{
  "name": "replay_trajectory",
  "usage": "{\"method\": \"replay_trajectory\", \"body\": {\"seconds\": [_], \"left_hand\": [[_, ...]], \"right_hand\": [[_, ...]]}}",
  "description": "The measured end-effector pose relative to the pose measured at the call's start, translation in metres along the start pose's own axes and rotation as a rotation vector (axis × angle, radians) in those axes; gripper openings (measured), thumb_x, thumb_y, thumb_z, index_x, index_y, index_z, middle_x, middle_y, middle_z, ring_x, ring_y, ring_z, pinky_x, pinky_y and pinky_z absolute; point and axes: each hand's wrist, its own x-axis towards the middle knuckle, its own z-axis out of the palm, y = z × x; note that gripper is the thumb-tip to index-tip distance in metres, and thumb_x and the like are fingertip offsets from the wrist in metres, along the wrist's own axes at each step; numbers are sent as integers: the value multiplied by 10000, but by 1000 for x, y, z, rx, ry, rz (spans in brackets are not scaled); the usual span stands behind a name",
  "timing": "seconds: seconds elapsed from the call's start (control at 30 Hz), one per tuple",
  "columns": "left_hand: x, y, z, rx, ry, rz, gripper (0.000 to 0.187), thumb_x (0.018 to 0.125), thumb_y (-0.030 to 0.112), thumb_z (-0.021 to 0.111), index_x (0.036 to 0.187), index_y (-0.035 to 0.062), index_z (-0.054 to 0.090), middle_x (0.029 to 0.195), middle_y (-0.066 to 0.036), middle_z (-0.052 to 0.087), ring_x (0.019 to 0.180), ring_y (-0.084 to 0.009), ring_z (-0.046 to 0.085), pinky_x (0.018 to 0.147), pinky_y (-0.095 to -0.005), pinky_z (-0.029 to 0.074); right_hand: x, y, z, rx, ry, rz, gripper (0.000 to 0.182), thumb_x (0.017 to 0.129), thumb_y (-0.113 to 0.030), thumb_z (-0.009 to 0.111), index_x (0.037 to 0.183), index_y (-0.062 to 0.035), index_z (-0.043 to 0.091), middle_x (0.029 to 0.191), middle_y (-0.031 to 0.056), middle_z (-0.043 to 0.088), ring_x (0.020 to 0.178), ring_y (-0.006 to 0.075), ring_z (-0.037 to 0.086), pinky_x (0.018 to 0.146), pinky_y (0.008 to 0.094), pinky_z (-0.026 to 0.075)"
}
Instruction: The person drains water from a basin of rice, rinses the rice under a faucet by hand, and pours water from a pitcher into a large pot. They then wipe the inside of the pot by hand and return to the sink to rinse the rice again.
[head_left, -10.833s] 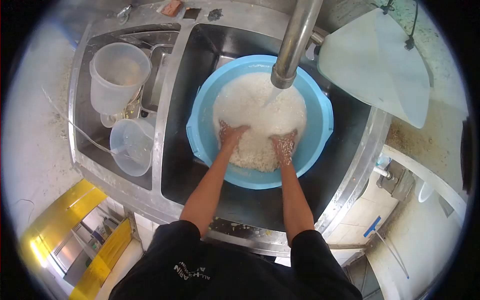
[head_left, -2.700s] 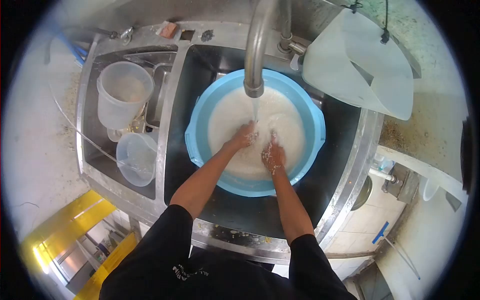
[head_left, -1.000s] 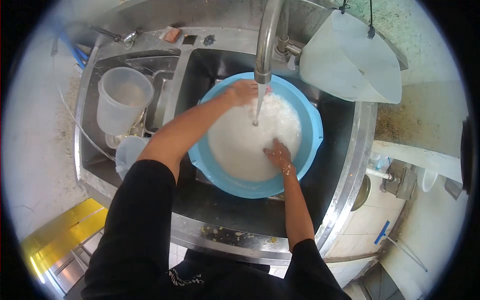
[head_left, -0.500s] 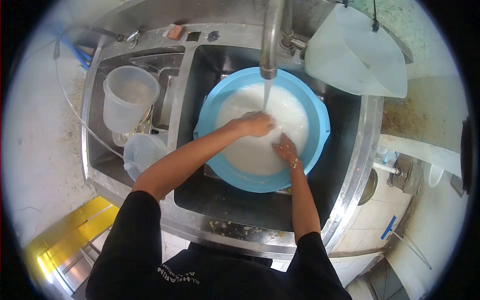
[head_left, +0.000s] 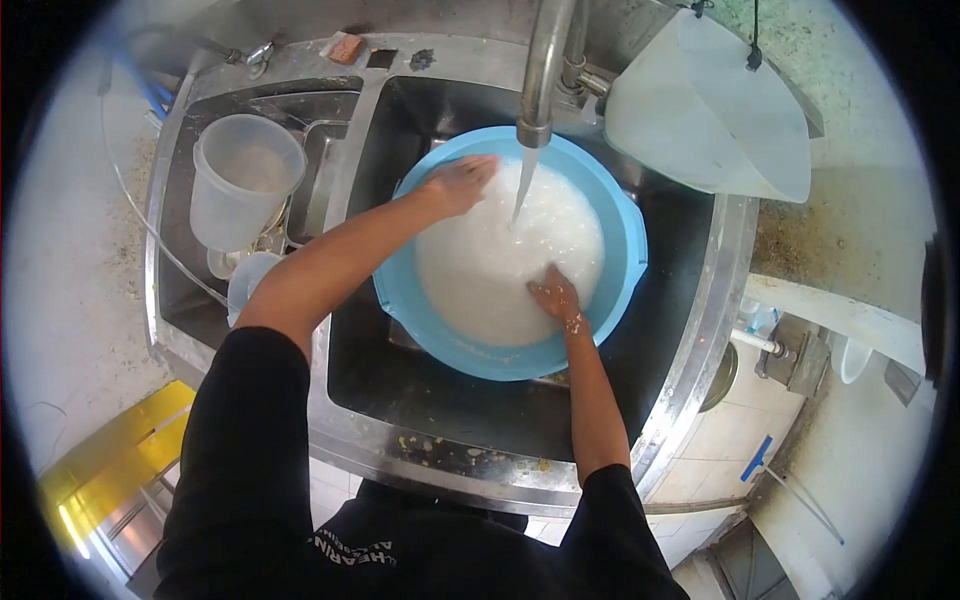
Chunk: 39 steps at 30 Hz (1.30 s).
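A light blue plastic basin [head_left: 625, 290] sits in the sink, filled with cloudy white water [head_left: 500, 270]. At the basin's upper left, my left hand [head_left: 462, 187] is above the water near the inner wall, fingers stretched out and holding nothing visible. My right hand [head_left: 556, 298] dips into the water at the lower right, thumb and fingers apart; its fingertips are partly hidden by the cloudy liquid. Small pale grains cling to the right wrist. From the metal faucet [head_left: 535, 110], a stream of water [head_left: 524, 185] runs into the basin between my hands.
A translucent bucket [head_left: 235, 205] and another clear container [head_left: 250, 278] stand in the left sink compartment. A large whitish plastic scoop-shaped sheet [head_left: 700, 110] hangs at the upper right. On the back ledge lies a reddish block [head_left: 346, 48]. A blue-headed squeegee [head_left: 757, 458] is low at right.
My left hand has moved from beneath the water stream to the basin's upper left side. My right hand stays in the water at nearly the same place. The view has shifted slightly.
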Motion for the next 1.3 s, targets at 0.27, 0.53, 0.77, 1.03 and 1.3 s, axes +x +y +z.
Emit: {"method": "replay_trajectory", "body": {"seconds": [0.27,0.53,0.77,1.03,1.3], "left_hand": [[-6,59,-66,-1031,144,-33,409,958,318,482,1141,-29,596,1199,-263,566,1148,-412,524,1010,-462,384],[3,47,-87,-1173,347,-148,422,963,372,441,954,-6,627,987,-242,630,940,-440,576,845,-501,432],[-60,18,-3,-861,868,-527,298,958,263,487,1147,49,570,1186,-140,568,1127,-363,516,932,-482,386],[-51,2,19,-804,914,-822,464,964,308,461,1332,24,457,1288,-189,514,1216,-341,465,1032,-446,345],[-54,-1,13,-1001,823,-785,452,979,329,423,1311,27,481,1280,-185,531,1216,-345,474,1022,-447,372]], "right_hand": [[3,-19,-20,6,-205,107,808,856,-458,583,1384,108,351,1404,297,414,1312,396,408,1106,415,311],[6,-21,-27,-280,-4,-86,688,850,-509,598,1346,-49,473,1383,240,460,1268,358,474,1044,471,377],[108,-168,-99,-473,-276,-119,545,779,-363,675,1235,-79,581,1226,160,613,1147,312,584,936,428,484],[120,-187,-108,-339,-319,-119,614,809,-448,646,1333,-152,525,1340,155,533,1245,347,499,1033,470,395],[65,-221,-116,1354,-44,559,1021,840,-681,493,1530,-147,-38,1584,160,-112,1443,420,-60,1052,723,15]]}}
